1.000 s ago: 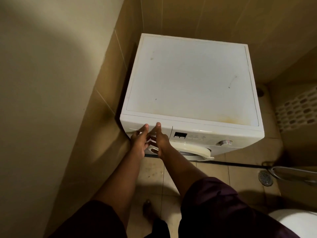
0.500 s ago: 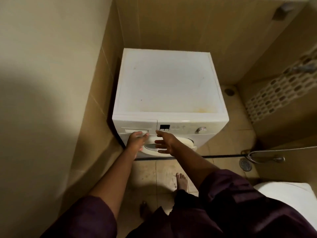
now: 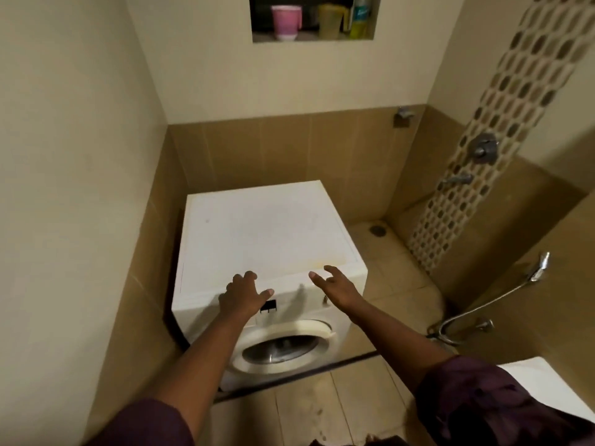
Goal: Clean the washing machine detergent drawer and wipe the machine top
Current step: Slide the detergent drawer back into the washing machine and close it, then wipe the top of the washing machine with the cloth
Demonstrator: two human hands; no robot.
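bottle label (image 3: 360, 15): teal, with print too blurred to read
display (image 3: 268, 306): dark panel just right of the left hand's fingers (image 3: 249, 278), no digits showing
control panel (image 3: 299, 292): marks between the two hands too faint to read
pink cup (image 3: 284, 21): no lettering that I can make out
washer top (image 3: 267, 233): plain white, no brand or sign legible

Wall (image 3: 80, 188) hugs the washing machine's (image 3: 267, 239) left; right side open.
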